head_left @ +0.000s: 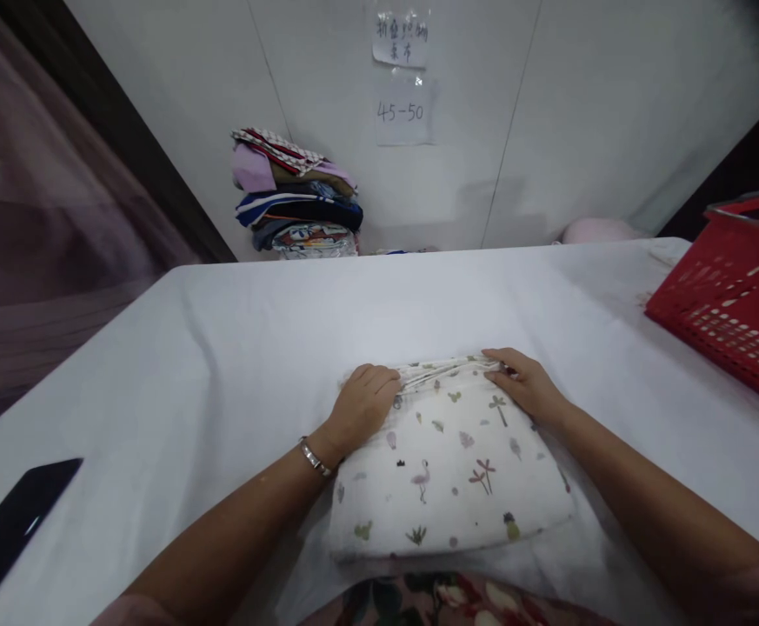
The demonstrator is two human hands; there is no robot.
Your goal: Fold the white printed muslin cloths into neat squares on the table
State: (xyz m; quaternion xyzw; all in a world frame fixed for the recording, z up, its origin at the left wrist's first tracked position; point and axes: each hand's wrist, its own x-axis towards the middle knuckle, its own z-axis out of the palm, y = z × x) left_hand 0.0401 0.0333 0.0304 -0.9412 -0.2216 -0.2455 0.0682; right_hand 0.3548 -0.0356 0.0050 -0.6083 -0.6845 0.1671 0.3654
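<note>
A folded white cloth (444,461) printed with flamingos, palms and cacti lies on the white-covered table just in front of my body. Its far edge is gathered in several loose layers. My left hand (367,402), with a metal band at the wrist, curls over the far left corner and grips it; the fingertips are partly hidden. At the far right corner, my right hand (523,382) holds the layers between thumb and fingers.
A red plastic basket (731,287) stands at the table's right edge. A dark phone-like slab (17,530) lies at the left. Beyond the far edge is a stack of folded fabrics (297,196); paper notes (403,109) hang on the wall. A sheer curtain (46,217) hangs at left.
</note>
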